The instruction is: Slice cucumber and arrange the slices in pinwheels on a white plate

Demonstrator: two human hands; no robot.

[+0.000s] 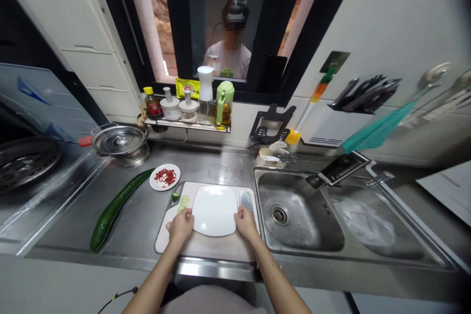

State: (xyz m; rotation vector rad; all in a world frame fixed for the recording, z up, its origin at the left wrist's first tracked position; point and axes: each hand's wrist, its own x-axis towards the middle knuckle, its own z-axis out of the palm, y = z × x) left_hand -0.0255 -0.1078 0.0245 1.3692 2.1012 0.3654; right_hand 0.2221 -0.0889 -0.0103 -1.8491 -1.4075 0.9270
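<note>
A white plate [215, 211] is held level over the cutting board [206, 250]; whether it touches the board I cannot tell. On its left edge my left hand [181, 225] is closed, thumb and fingers pinching the rim. My right hand [246, 223] grips the right edge the same way. Just beyond my left hand, thin cucumber slices [184, 203] lie on the board, with a green cucumber end [175, 196] near the corner. A knife with a wide blade [246, 199] lies on the board's right side, partly covered by my right hand.
Left of the board lie a long cucumber [117, 211] and a small plate of chopped red pieces [165, 177]. Farther left stands a lidded steel pot [123, 144]. A sink [300, 211] with a faucet [331, 171] adjoins the board's right. Seasoning jars [180, 108] line the rear shelf.
</note>
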